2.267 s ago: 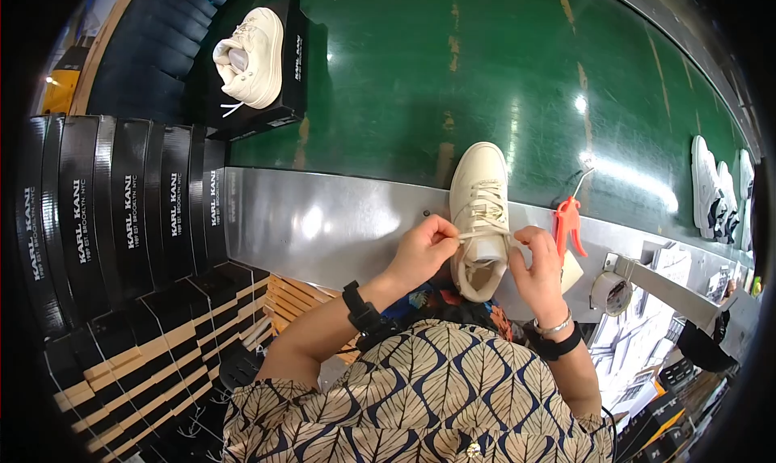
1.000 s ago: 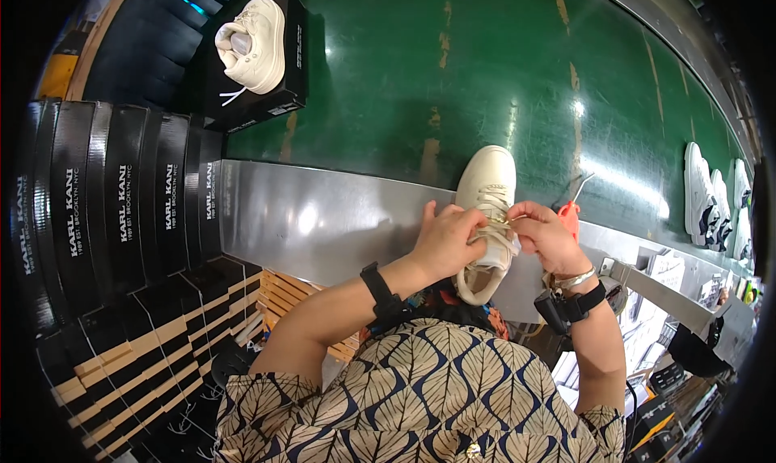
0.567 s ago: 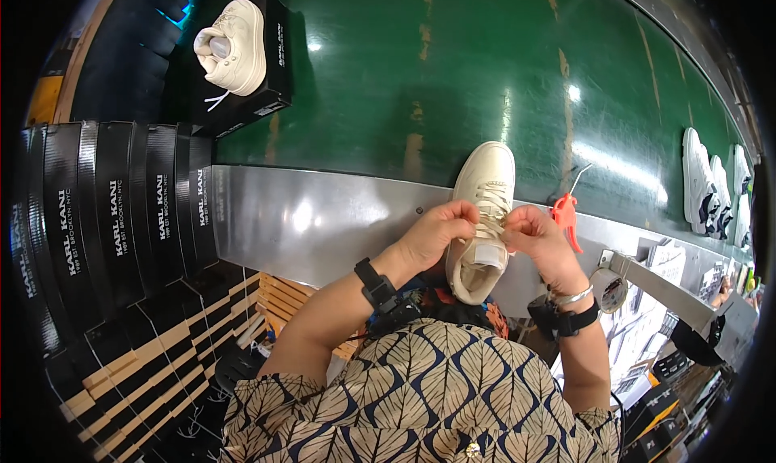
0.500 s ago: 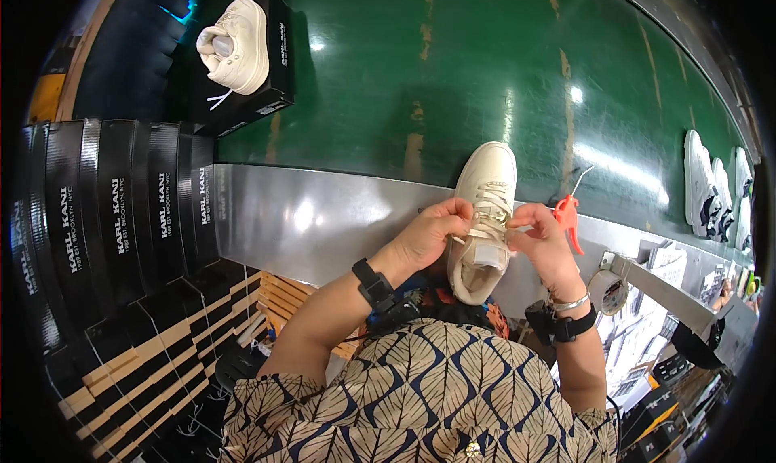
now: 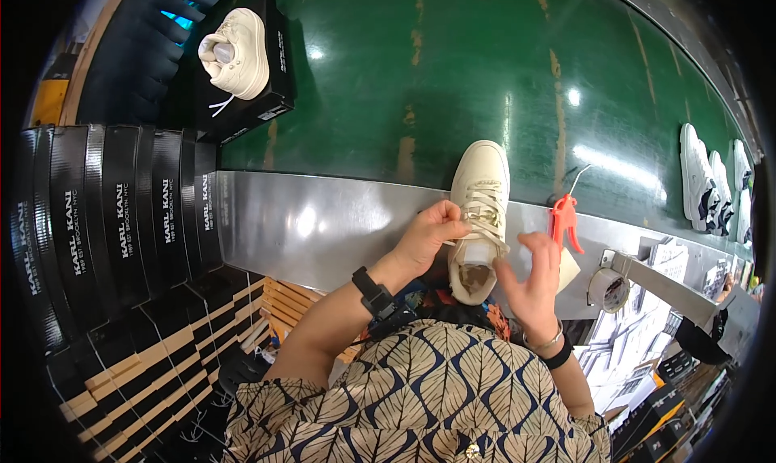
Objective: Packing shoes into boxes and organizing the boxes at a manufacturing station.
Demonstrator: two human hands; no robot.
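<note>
A cream sneaker [image 5: 478, 166] stands with its toe on the green surface and its heel toward me. My left hand [image 5: 427, 241] is at the sneaker's left side, finger and thumb pinched on its shoelace [image 5: 487, 220] near the top eyelets. To the right of the sneaker's opening, my right hand [image 5: 532, 289] is raised with thumb and fingers apart and nothing visible between them. Beyond its fingers lies a red air blow gun [image 5: 563, 218] with a thin bent nozzle. A cream flat piece [image 5: 569, 271] shows partly behind that hand; I cannot tell what it is.
Another cream sneaker [image 5: 249, 57] sits on a black shoebox [image 5: 279, 67] at the far left. Black shoeboxes [image 5: 113, 220] are stacked along the left. At right are a tape roll [image 5: 608, 290] by a metal bracket and white-and-black sneakers [image 5: 693, 176]. A steel edge [image 5: 323, 220] borders the green surface.
My right hand has come off the laces, moved down and toward me, and opened. My left hand keeps its pinch at the lace. The cream flat piece has come into sight.
</note>
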